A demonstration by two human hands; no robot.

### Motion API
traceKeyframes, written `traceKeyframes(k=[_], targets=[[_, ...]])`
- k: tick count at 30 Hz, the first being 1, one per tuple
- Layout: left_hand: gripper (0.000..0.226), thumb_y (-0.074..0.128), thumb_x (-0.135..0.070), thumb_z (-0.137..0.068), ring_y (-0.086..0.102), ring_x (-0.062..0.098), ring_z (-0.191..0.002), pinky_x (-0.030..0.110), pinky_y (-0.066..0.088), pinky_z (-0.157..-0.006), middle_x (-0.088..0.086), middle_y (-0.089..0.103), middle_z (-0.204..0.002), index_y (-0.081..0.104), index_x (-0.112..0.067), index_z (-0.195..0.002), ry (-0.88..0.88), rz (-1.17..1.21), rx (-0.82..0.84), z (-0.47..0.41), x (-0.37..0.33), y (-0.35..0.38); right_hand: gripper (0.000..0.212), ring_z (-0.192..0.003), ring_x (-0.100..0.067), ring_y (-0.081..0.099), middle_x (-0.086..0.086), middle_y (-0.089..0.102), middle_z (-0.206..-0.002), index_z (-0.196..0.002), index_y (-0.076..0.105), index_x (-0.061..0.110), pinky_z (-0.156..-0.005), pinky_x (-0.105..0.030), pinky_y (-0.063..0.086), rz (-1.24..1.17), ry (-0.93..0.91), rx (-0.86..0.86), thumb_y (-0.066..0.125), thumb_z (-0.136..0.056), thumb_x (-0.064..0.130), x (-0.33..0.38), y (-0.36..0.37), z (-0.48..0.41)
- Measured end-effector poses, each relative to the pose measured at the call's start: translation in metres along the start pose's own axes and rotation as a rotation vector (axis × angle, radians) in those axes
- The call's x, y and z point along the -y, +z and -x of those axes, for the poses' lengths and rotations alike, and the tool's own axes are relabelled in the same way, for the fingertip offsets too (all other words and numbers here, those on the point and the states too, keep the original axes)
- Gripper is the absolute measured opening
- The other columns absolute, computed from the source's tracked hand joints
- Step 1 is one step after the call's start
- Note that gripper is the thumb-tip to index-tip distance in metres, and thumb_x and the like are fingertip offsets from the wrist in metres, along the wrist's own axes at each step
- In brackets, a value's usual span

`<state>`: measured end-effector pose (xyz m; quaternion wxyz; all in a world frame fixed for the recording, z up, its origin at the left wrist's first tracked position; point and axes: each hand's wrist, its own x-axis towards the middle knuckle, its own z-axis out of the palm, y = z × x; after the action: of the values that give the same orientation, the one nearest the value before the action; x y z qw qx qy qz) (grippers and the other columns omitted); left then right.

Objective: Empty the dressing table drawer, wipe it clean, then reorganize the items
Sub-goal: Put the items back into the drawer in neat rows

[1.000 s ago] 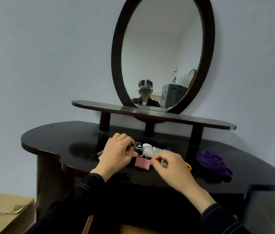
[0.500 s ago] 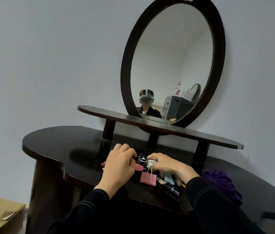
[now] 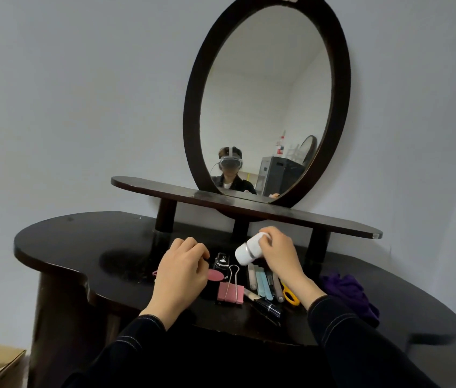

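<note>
Gripping a small white bottle (image 3: 246,252) above the dressing table top (image 3: 81,242), the right hand (image 3: 278,254) has its fingers clamped around the tilted bottle's far end. The left hand (image 3: 182,273) rests with fingers curled together beside a pink oval piece (image 3: 215,275), and whether it holds anything is unclear. A pink binder clip (image 3: 231,292), a black case (image 3: 222,261), pastel sticks (image 3: 261,281), yellow scissors (image 3: 290,296) and a purple cloth (image 3: 347,295) lie on the top

Left hand (image 3: 182,273) curled loosely, knuckles up, palm down; right hand (image 3: 278,252) raised, fingers closed in a grip.
</note>
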<state>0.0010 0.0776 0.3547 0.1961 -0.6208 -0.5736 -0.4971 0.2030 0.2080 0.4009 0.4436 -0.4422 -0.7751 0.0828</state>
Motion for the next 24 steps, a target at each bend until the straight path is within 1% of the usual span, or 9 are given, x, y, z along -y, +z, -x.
traceKeyframes(k=[4,8,10,13,17,18,20,22,24], targets=[[0.007,0.067,-0.013,-0.089,0.053,0.011,-0.081,0.032,0.05,-0.063,-0.012,0.059,-0.086,0.068,-0.017,-0.094,0.075,0.068,-0.042,0.0,-0.005,-0.003,0.02,-0.094,-0.008,0.061,0.008,0.063,-0.101,-0.112,0.061,0.025,-0.069,-0.019,0.045,-0.324,0.062,-0.264,0.045,-0.102,0.019,0.016,-0.024,0.007],[0.047,0.047,-0.057,-0.094,0.053,0.0,-0.093,0.021,0.048,-0.074,-0.023,0.056,-0.094,0.059,-0.026,-0.127,0.102,0.169,0.103,0.003,-0.009,-0.003,0.022,-0.093,-0.004,0.064,0.005,0.067,-0.104,-0.117,0.064,0.02,-0.068,-0.012,0.049,-0.471,-0.012,-0.01,0.048,-0.102,0.015,0.042,-0.038,0.018],[0.06,0.047,-0.067,-0.092,0.052,-0.003,-0.093,0.019,0.046,-0.074,-0.027,0.053,-0.094,0.053,-0.029,-0.137,0.121,0.168,0.16,0.004,-0.011,0.0,0.025,-0.092,-0.008,0.067,0.001,0.072,-0.097,-0.123,0.062,0.019,-0.072,-0.023,0.055,-0.468,-0.065,0.109,0.049,-0.101,0.014,0.054,-0.036,0.028],[0.046,0.048,-0.068,-0.09,0.051,-0.001,-0.08,0.018,0.042,-0.062,-0.023,0.05,-0.082,0.059,-0.032,-0.116,0.144,0.145,0.132,0.004,-0.011,0.002,0.025,-0.093,-0.01,0.068,0.002,0.074,-0.091,-0.123,0.061,0.023,-0.08,-0.033,0.059,-0.484,-0.129,0.182,0.051,-0.101,0.018,0.067,-0.028,0.035],[0.024,0.068,-0.046,-0.088,0.054,0.006,-0.068,0.029,0.047,-0.057,-0.013,0.055,-0.08,0.054,-0.031,-0.1,0.068,0.144,0.06,0.005,-0.009,-0.002,0.02,-0.082,-0.016,0.071,0.0,0.074,-0.091,-0.115,0.065,0.023,-0.063,-0.027,0.059,-0.595,0.005,0.147,0.053,-0.102,0.033,0.062,-0.027,0.03],[0.023,0.069,-0.043,-0.088,0.055,0.006,-0.068,0.028,0.047,-0.056,-0.012,0.055,-0.081,0.054,-0.031,-0.101,0.051,0.134,0.056,0.005,-0.009,-0.003,0.019,-0.075,-0.018,0.07,-0.003,0.073,-0.087,-0.11,0.065,0.023,-0.06,-0.029,0.057,-0.548,0.076,0.101,0.052,-0.102,0.034,0.055,-0.027,0.028],[0.022,0.064,-0.045,-0.088,0.055,0.007,-0.067,0.026,0.046,-0.055,-0.012,0.056,-0.08,0.052,-0.031,-0.101,0.02,0.128,0.054,0.006,-0.01,-0.004,0.016,-0.076,-0.015,0.067,0.0,0.072,-0.086,-0.104,0.065,0.023,-0.068,-0.035,0.057,-0.152,0.159,0.104,0.053,-0.1,0.032,0.033,-0.028,0.023],[0.021,0.061,-0.047,-0.089,0.055,0.008,-0.067,0.025,0.045,-0.056,-0.011,0.056,-0.079,0.05,-0.032,-0.099,-0.012,0.128,0.059,0.005,-0.01,-0.004,0.015,-0.084,-0.016,0.066,0.003,0.07,-0.095,-0.104,0.066,0.024,-0.076,-0.035,0.056,0.267,0.19,0.28,0.055,-0.096,0.03,0.013,-0.027,0.022],[0.021,0.06,-0.047,-0.09,0.054,0.007,-0.066,0.025,0.043,-0.055,-0.01,0.055,-0.076,0.048,-0.031,-0.097,-0.034,0.113,0.06,0.004,-0.009,-0.003,0.017,-0.087,-0.018,0.065,0.003,0.068,-0.099,-0.106,0.063,0.023,-0.073,-0.033,0.052,0.46,0.201,0.42,0.056,-0.093,0.031,0.003,-0.023,0.023]])
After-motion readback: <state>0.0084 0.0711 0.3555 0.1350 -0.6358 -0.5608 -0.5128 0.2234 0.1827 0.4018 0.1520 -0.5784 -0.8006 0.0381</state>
